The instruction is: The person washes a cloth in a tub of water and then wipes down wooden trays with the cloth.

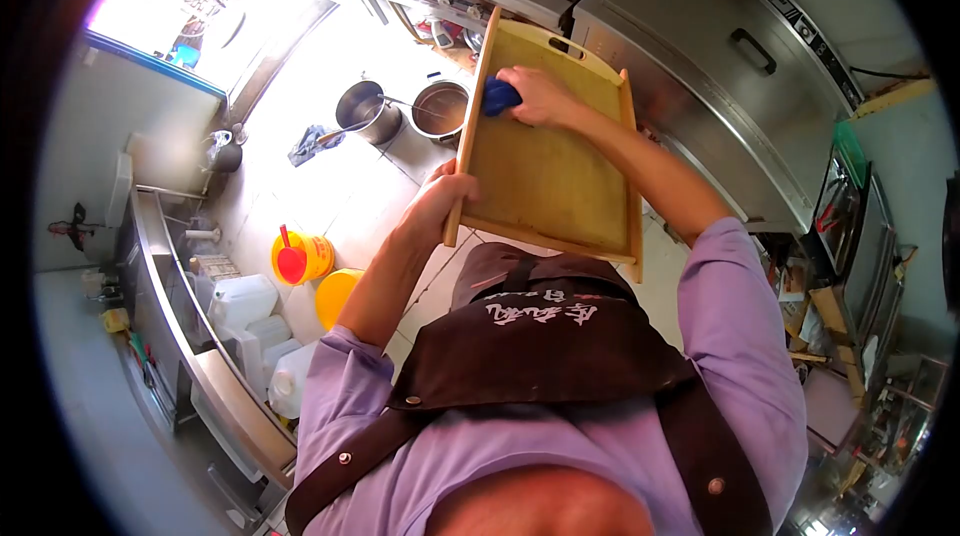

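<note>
A yellowish wooden tray (560, 171) with raised edges and a cut-out handle at its far end is held up in front of my body, tilted. My left hand (447, 198) grips its left edge, fingers closed around the wood. Near the tray's upper left corner, my right hand (540, 96) is closed on a blue cloth (500, 96) pressed to the inner surface. Part of the cloth is hidden under the fingers.
On the tiled floor stand a metal pot (368, 114), a second pot (438, 111) and a yellow bucket (312, 258) with a red scoop. White plastic jugs (243, 301) are at left. A stove (455, 1) and a steel appliance (700, 46) line the far side.
</note>
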